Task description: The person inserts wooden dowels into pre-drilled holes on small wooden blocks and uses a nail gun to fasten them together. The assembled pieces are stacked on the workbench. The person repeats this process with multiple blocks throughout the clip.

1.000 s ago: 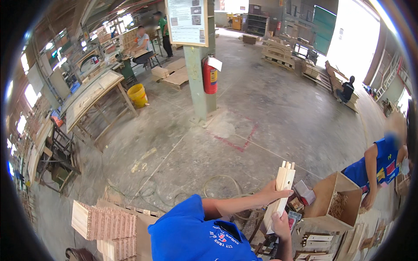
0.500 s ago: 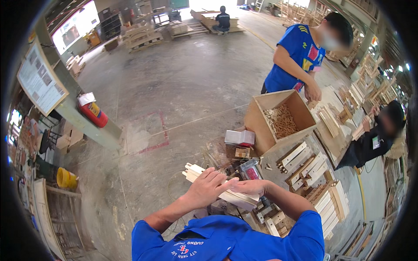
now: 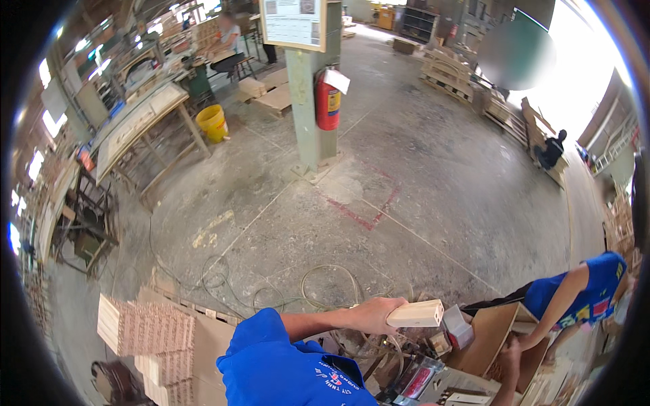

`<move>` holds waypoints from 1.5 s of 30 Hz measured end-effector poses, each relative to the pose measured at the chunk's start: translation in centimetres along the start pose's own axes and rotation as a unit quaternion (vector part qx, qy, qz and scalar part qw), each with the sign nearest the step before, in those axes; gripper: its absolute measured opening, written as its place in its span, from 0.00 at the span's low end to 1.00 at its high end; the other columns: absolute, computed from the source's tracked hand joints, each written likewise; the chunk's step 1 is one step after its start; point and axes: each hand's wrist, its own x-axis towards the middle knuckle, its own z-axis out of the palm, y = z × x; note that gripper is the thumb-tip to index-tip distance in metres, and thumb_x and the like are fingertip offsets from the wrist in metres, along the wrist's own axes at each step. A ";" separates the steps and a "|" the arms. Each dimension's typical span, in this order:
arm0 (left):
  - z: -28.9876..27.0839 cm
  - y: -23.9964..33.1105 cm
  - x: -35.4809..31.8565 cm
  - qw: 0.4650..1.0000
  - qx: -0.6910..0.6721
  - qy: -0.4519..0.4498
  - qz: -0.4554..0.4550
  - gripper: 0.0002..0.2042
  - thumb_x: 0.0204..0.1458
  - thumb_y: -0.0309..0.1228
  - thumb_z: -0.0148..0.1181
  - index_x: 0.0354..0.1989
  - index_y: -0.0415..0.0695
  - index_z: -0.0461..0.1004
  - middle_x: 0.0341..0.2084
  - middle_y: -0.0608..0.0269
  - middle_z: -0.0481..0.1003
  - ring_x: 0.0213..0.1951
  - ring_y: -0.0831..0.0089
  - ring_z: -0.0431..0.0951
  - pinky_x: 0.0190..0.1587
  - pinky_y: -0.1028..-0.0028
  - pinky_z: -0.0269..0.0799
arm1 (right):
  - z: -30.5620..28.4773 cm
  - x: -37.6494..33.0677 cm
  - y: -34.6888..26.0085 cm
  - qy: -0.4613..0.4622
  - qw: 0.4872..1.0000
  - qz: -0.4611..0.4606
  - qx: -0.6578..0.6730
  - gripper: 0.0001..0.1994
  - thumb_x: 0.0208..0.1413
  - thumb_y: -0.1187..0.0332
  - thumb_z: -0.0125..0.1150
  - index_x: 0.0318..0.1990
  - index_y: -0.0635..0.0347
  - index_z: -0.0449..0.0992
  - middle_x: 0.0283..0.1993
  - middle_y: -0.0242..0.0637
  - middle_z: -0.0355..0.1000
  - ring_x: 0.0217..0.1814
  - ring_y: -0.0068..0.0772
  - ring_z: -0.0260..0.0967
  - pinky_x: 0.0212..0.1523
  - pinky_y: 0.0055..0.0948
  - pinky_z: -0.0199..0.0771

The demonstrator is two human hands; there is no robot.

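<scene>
My left hand (image 3: 377, 315) is closed around a small bundle of pale wooden pieces (image 3: 416, 314), held out level in front of me. Small holes show in the ends of the wood. A bare forearm rises from the lower edge on the right and appears to be mine; its hand, my right hand (image 3: 509, 365), is at the open plywood box (image 3: 479, 338). A co-worker's hand overlaps it there, and its fingers are too small and covered to make out. The box's contents are mostly hidden from this angle.
At left stand stacked pale wooden pieces (image 3: 145, 331). Hoses (image 3: 328, 271) loop over the floor. A clear-lidded case with red contents (image 3: 418, 382) lies below my left hand. A co-worker in blue (image 3: 582, 291) leans over the box. A pillar (image 3: 302, 115) bears a fire extinguisher (image 3: 328, 101).
My view has swung left. Both hands were together on the wooden pieces; now only my left holds them, and my right appears to have moved away to the box.
</scene>
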 end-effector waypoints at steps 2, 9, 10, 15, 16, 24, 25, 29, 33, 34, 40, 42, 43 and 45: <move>-2.7 -1.2 0.6 0.999 -0.020 0.046 0.007 0.25 0.54 0.33 0.69 0.60 0.43 0.72 0.46 0.44 0.82 0.49 0.46 0.85 0.50 0.54 0.80 | 2.6 4.1 -0.2 -0.097 0.953 0.079 0.277 0.15 0.75 0.64 0.57 0.60 0.64 0.79 0.43 0.37 0.83 0.42 0.34 0.81 0.49 0.36 0.84; -3.2 -3.0 0.4 0.997 0.013 0.073 -0.030 0.23 0.54 0.33 0.69 0.57 0.41 0.71 0.43 0.44 0.82 0.47 0.45 0.85 0.49 0.54 0.79 | 7.7 0.4 1.8 -0.054 0.989 0.128 0.045 0.17 0.76 0.60 0.56 0.59 0.64 0.80 0.43 0.39 0.83 0.41 0.35 0.83 0.45 0.35 0.85; -3.1 -3.2 0.5 0.997 0.015 0.074 -0.029 0.23 0.54 0.33 0.69 0.57 0.41 0.71 0.42 0.44 0.82 0.46 0.45 0.85 0.48 0.54 0.79 | 7.3 -0.2 1.4 -0.048 0.991 0.123 0.034 0.17 0.76 0.60 0.56 0.59 0.64 0.80 0.43 0.39 0.83 0.40 0.35 0.83 0.45 0.35 0.85; -2.8 -3.4 0.3 0.997 -0.006 0.065 -0.028 0.22 0.54 0.33 0.69 0.56 0.41 0.72 0.41 0.44 0.82 0.46 0.45 0.85 0.48 0.53 0.79 | 6.6 -1.6 0.1 -0.032 0.995 0.090 0.001 0.18 0.77 0.58 0.55 0.59 0.63 0.80 0.43 0.40 0.84 0.40 0.35 0.83 0.42 0.35 0.86; -3.0 -3.1 0.3 0.998 -0.008 0.062 -0.027 0.22 0.54 0.33 0.69 0.55 0.41 0.72 0.41 0.44 0.82 0.46 0.44 0.85 0.48 0.53 0.79 | 6.5 -1.7 -0.1 -0.030 0.996 0.082 -0.002 0.19 0.77 0.57 0.55 0.58 0.63 0.80 0.43 0.40 0.84 0.39 0.35 0.84 0.41 0.35 0.86; -3.2 -1.5 -1.0 0.998 0.015 0.049 -0.030 0.23 0.53 0.32 0.69 0.56 0.40 0.72 0.40 0.43 0.83 0.46 0.43 0.85 0.48 0.51 0.79 | 4.2 0.8 -1.0 -0.127 0.955 0.007 0.267 0.21 0.78 0.53 0.53 0.57 0.62 0.81 0.41 0.40 0.84 0.37 0.36 0.85 0.35 0.33 0.86; -3.1 -1.2 -0.9 0.999 -0.002 0.042 -0.010 0.23 0.52 0.31 0.69 0.56 0.39 0.72 0.41 0.41 0.83 0.47 0.42 0.84 0.49 0.50 0.79 | 0.7 0.4 -0.7 -0.141 0.930 0.030 0.339 0.21 0.78 0.52 0.53 0.55 0.61 0.81 0.40 0.39 0.83 0.37 0.36 0.84 0.33 0.31 0.86; -3.5 -0.8 -2.2 0.998 0.025 0.059 -0.004 0.22 0.53 0.33 0.70 0.56 0.41 0.72 0.41 0.45 0.83 0.46 0.45 0.85 0.47 0.53 0.80 | 2.2 0.4 -2.0 -0.285 0.734 -0.004 0.616 0.18 0.79 0.53 0.51 0.52 0.59 0.80 0.37 0.38 0.82 0.37 0.36 0.84 0.27 0.25 0.85; -3.4 -0.5 -3.4 0.997 0.044 0.061 -0.009 0.23 0.52 0.32 0.70 0.56 0.41 0.73 0.42 0.45 0.82 0.47 0.45 0.85 0.48 0.53 0.80 | 4.0 -3.0 -4.7 -0.056 0.724 0.023 0.687 0.21 0.80 0.57 0.50 0.65 0.64 0.76 0.50 0.44 0.83 0.49 0.38 0.85 0.40 0.28 0.90; -3.3 -0.4 -3.4 0.998 0.036 0.057 -0.001 0.23 0.52 0.32 0.70 0.56 0.41 0.73 0.42 0.44 0.82 0.47 0.44 0.85 0.48 0.53 0.80 | 3.3 -4.5 -4.7 -0.086 0.737 -0.027 0.670 0.23 0.80 0.61 0.50 0.73 0.64 0.68 0.55 0.46 0.82 0.55 0.35 0.83 0.42 0.28 0.87; -2.4 1.6 -3.4 0.997 0.074 -0.004 0.005 0.25 0.51 0.33 0.71 0.57 0.42 0.73 0.44 0.42 0.82 0.49 0.41 0.84 0.51 0.52 0.79 | 5.2 -14.9 -3.8 -0.012 0.814 -0.089 0.573 0.15 0.77 0.66 0.57 0.65 0.56 0.74 0.42 0.29 0.78 0.33 0.14 0.70 0.25 0.15 0.71; -2.1 1.9 -4.3 0.995 0.096 -0.019 0.022 0.25 0.50 0.35 0.73 0.57 0.42 0.73 0.45 0.41 0.81 0.50 0.40 0.83 0.53 0.51 0.79 | 8.8 -18.7 -7.1 -0.029 0.844 -0.047 0.534 0.08 0.76 0.66 0.58 0.57 0.53 0.75 0.37 0.24 0.72 0.28 0.11 0.63 0.22 0.14 0.63; -1.8 1.9 -4.6 0.993 0.107 -0.031 0.030 0.26 0.50 0.36 0.73 0.57 0.42 0.74 0.45 0.42 0.82 0.51 0.41 0.83 0.53 0.52 0.79 | 10.3 -20.7 -9.0 -0.026 0.869 -0.021 0.494 0.04 0.75 0.67 0.60 0.50 0.53 0.75 0.32 0.22 0.67 0.25 0.10 0.58 0.21 0.14 0.57; -1.6 2.7 -4.7 0.991 0.115 -0.068 0.028 0.26 0.50 0.36 0.75 0.57 0.42 0.76 0.46 0.43 0.82 0.51 0.45 0.84 0.54 0.54 0.80 | 12.4 -23.2 -9.4 -0.071 0.858 -0.018 0.508 0.03 0.74 0.68 0.61 0.45 0.56 0.78 0.28 0.21 0.66 0.24 0.11 0.58 0.21 0.15 0.55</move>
